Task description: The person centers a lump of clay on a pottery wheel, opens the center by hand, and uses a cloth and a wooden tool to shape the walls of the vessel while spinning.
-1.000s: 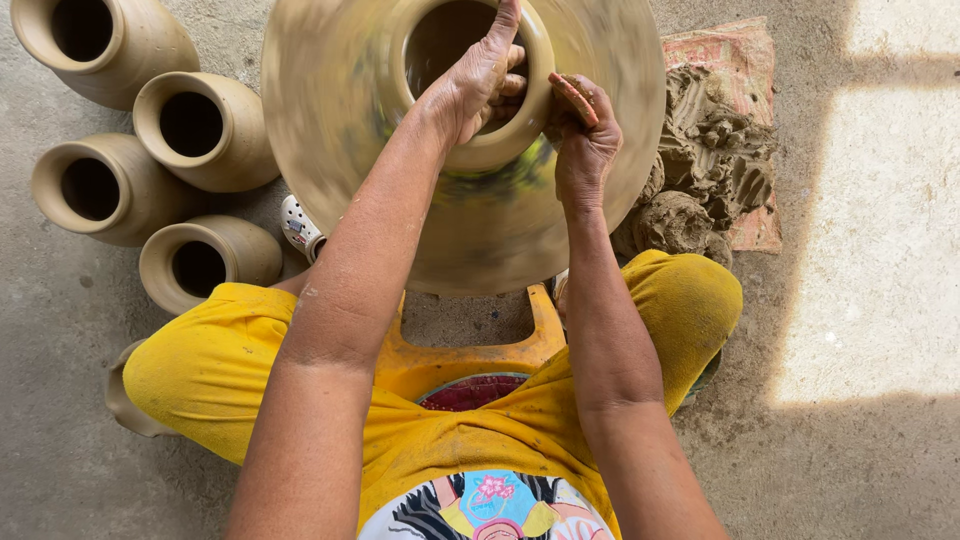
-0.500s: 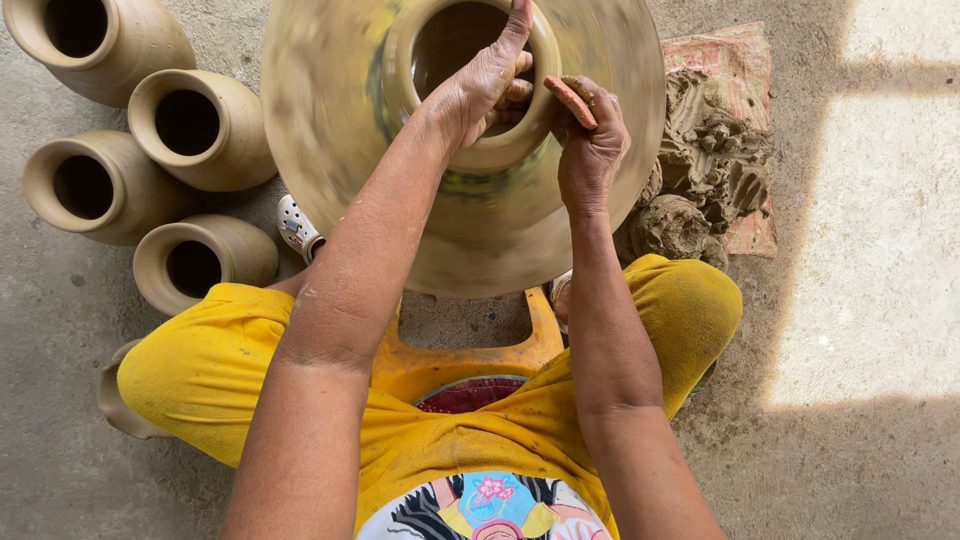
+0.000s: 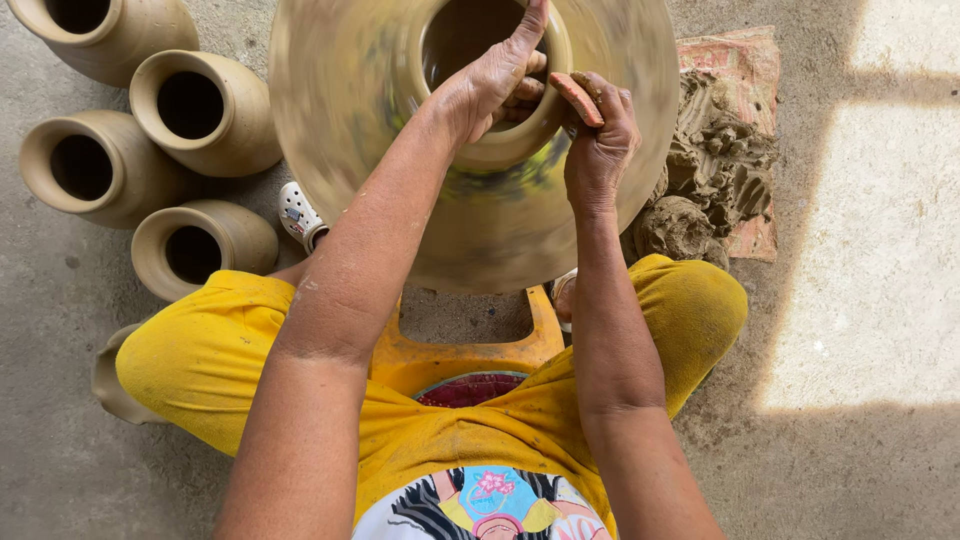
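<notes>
A wet clay pot (image 3: 480,150) spins on a wide potter's wheel (image 3: 340,110) in front of me. My left hand (image 3: 495,85) rests over the pot's rim, with the fingers reaching into the dark opening. Pressed against the outside of the rim, my right hand (image 3: 600,135) holds a small flat reddish shaping tool (image 3: 577,98). The two hands touch across the pot's wall. The wheel's surface is blurred by motion.
Several finished unfired clay pots (image 3: 195,110) stand on the concrete floor at the left. A heap of raw clay (image 3: 715,170) lies on a cloth at the right. I sit on a low orange stool (image 3: 470,350) in yellow trousers. A white clog (image 3: 300,215) lies beside the wheel.
The view has shifted slightly. Both hands stay at the pot's rim, the left fingers a little deeper inside; the wheel keeps turning.
</notes>
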